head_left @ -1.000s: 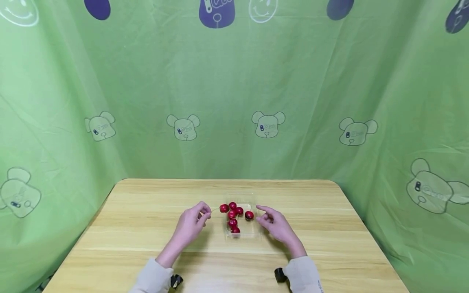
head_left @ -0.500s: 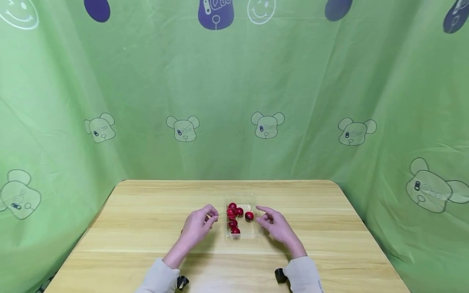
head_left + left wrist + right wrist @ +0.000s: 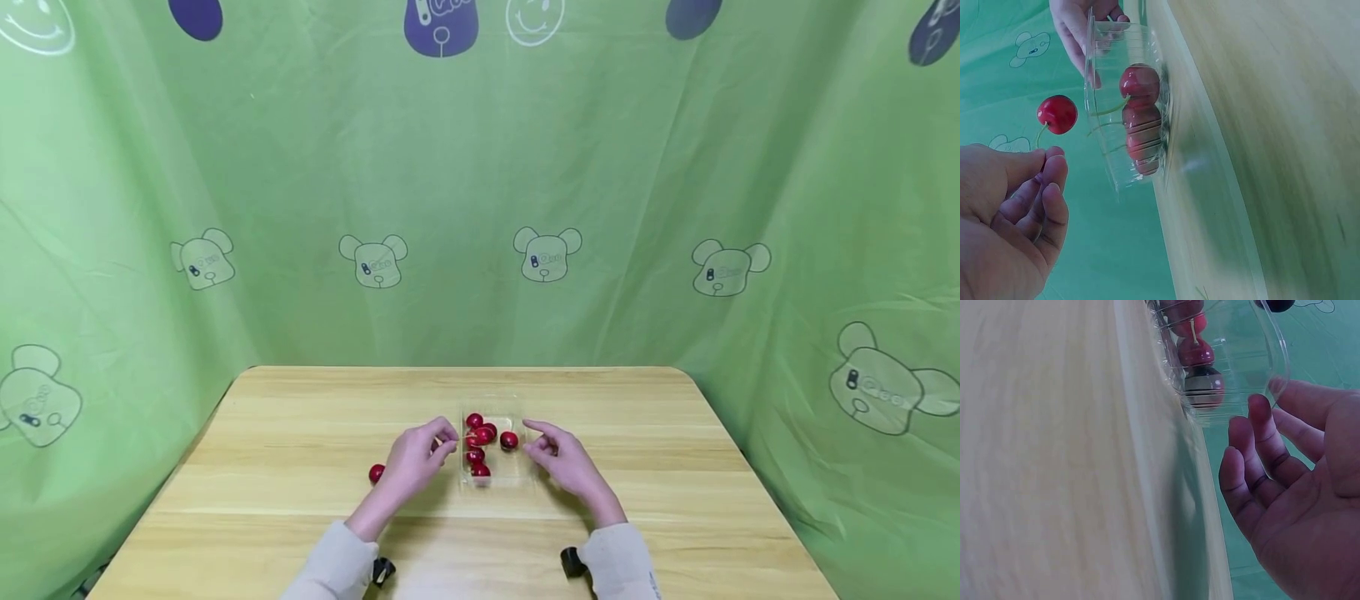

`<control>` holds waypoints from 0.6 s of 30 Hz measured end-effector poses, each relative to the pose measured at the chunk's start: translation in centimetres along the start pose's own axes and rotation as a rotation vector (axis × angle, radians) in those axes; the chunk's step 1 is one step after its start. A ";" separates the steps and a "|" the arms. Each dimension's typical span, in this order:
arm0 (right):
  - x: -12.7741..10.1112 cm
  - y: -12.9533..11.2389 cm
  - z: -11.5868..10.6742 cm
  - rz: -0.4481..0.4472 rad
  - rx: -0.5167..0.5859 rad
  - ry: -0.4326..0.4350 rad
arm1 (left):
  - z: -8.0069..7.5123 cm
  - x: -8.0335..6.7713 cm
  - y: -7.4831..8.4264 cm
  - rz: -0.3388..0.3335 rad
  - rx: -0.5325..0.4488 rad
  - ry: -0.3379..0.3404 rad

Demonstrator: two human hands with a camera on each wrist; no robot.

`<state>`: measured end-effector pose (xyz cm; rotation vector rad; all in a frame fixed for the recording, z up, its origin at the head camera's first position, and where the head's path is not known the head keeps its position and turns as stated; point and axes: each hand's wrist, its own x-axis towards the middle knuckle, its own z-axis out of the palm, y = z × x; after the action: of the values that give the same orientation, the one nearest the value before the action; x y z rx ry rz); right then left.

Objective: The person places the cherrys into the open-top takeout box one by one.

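— Over the clear plastic tray (image 3: pixel 517 475), what has changed?

— A second ago the left hand (image 3: pixel 417 457) held a cherry (image 3: pixel 1057 114) by its stem well left of the tray; now it has carried it above the tray's left edge, still pinching the stem between thumb and forefinger. A loose cherry (image 3: pixel 377 473) now shows on the table behind that hand.

— And the right hand (image 3: pixel 564 460)?

— Unmoved, fingers loosely spread, holding nothing, just beside the tray's right wall.

— Surroundings?

— More cherries (image 3: pixel 477 446) lie in the tray on a pale wooden table (image 3: pixel 675 500). Green curtains (image 3: pixel 615 167) printed with bears hang around it.
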<state>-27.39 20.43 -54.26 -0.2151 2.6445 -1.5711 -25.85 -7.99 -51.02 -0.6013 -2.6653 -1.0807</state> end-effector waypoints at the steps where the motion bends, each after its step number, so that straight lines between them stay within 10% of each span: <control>1: 0.0 0.0 0.0 -0.001 -0.001 0.000 | 0.1 0.1 0.0 0.002 0.001 -0.004; 18: -0.2 -0.3 -0.1 0.004 0.003 0.000 | 1.4 0.3 0.2 -0.006 -0.006 -0.064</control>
<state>-27.20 20.38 -53.97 -0.2089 2.6411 -1.5733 -26.08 -6.74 -51.81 -0.6396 -2.7212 -1.0892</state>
